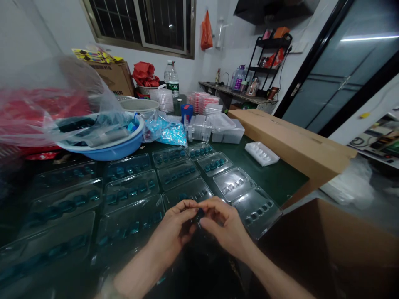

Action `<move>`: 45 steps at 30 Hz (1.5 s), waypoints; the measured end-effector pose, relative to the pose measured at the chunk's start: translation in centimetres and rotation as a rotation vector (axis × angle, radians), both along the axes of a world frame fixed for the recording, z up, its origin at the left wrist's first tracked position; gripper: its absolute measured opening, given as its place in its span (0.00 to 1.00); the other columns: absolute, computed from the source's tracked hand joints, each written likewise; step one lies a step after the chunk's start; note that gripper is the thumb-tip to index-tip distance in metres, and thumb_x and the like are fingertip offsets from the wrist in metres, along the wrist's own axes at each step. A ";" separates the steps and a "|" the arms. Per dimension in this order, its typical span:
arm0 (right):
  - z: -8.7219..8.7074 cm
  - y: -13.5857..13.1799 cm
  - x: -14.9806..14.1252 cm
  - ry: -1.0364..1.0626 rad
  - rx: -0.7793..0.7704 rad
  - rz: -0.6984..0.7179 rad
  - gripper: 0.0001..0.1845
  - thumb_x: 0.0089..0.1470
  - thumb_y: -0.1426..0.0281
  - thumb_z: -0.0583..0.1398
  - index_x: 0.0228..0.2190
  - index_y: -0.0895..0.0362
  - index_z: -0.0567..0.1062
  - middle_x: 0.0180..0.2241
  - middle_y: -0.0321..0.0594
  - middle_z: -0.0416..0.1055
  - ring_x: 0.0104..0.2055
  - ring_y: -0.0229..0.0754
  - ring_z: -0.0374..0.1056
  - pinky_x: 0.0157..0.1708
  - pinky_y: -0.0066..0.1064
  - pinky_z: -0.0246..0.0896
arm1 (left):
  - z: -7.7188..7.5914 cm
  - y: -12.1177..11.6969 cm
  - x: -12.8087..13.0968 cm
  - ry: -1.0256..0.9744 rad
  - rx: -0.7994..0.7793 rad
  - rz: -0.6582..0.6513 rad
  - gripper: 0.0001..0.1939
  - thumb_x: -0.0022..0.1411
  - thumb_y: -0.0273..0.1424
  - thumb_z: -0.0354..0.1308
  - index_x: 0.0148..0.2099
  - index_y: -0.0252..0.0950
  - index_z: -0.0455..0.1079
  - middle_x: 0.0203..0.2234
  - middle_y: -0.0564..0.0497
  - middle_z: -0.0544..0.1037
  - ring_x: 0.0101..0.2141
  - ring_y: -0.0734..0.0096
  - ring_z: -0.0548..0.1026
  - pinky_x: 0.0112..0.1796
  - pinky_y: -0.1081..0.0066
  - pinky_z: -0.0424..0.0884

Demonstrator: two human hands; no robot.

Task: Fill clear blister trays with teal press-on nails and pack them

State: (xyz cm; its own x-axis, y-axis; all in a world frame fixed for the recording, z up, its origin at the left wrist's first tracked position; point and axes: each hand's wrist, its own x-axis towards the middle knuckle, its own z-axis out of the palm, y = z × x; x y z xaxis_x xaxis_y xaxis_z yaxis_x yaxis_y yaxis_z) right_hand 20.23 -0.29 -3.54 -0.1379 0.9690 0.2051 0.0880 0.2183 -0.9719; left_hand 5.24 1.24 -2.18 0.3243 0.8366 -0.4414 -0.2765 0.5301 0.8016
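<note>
My left hand (177,224) and my right hand (222,222) meet at the front of the table, both with fingers closed round a small dark piece (199,214). Its kind is hard to make out, as the fingertips cover much of it. Just beyond my hands lies a clear plastic blister tray (187,189), with a blue-green piece in one hollow. More such trays lie in rows to the left, among them a tray (131,224) with blue-green pieces in its hollows. On the right, a clear tray (257,209) shows hollows without blue-green pieces.
A blue basin (115,151) stands at the back left, under clear plastic film. Beside it are a bag of blue packets (170,131) and clear plastic boxes (229,128). A long cardboard box (293,139) borders the right side; an open carton (343,249) stands near my right arm.
</note>
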 end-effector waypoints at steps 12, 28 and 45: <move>0.1 9.4 7.6 -0.465 0.140 -0.359 0.11 0.46 0.66 0.59 0.32 0.58 0.73 0.28 0.39 0.70 0.28 0.38 0.64 0.26 0.28 0.59 | 0.2 1.8 1.1 -0.139 -0.124 0.062 0.06 0.49 0.24 0.57 0.33 0.31 0.69 0.28 0.47 0.70 0.26 0.72 0.70 0.22 0.75 0.63; -4.8 22.5 12.5 -0.949 -0.119 -0.458 0.13 0.54 0.63 0.54 0.34 0.61 0.70 0.33 0.38 0.69 0.33 0.36 0.66 0.35 0.34 0.63 | 0.2 2.7 -1.6 -0.086 -0.156 0.123 0.07 0.46 0.19 0.58 0.31 0.31 0.70 0.28 0.47 0.72 0.31 0.65 0.73 0.27 0.71 0.66; -4.5 23.7 13.5 -1.115 0.092 -0.137 0.12 0.55 0.67 0.54 0.38 0.61 0.69 0.39 0.40 0.67 0.38 0.39 0.65 0.37 0.36 0.63 | -0.5 2.8 -2.2 -0.139 -0.104 0.073 0.08 0.47 0.22 0.59 0.34 0.33 0.71 0.30 0.47 0.73 0.33 0.65 0.73 0.30 0.70 0.67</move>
